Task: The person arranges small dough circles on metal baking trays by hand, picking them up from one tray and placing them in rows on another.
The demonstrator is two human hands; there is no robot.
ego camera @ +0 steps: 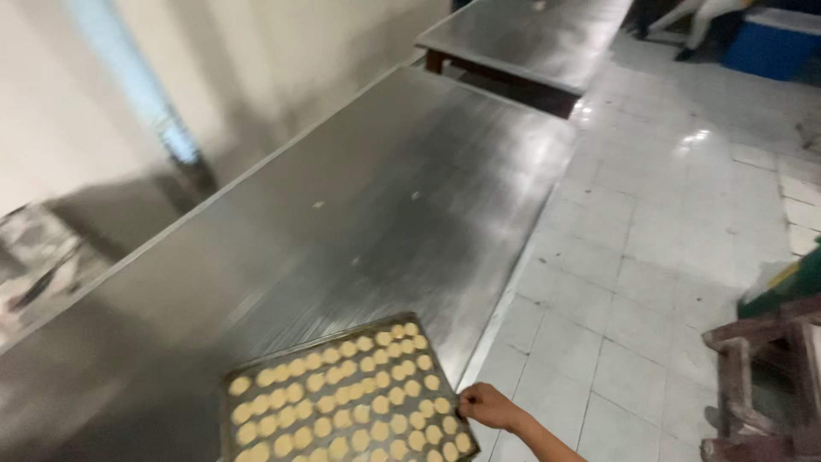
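A dark baking tray (295, 346) covered with several rows of small round pale-yellow cookies (346, 402) sits at the bottom of the head view, over the near end of a long steel table (359, 214). My right hand (486, 405) grips the tray's right edge, fingers closed on the rim. My left hand is out of view, and the tray's lower part is cut off by the frame.
A second steel table (522, 38) stands beyond the first, along a pale wall (128, 77). White floor tiles (676, 214) run on the right. A blue box (774, 43) and a person's legs (693, 17) are far back; a wooden frame (761, 376) is at the right.
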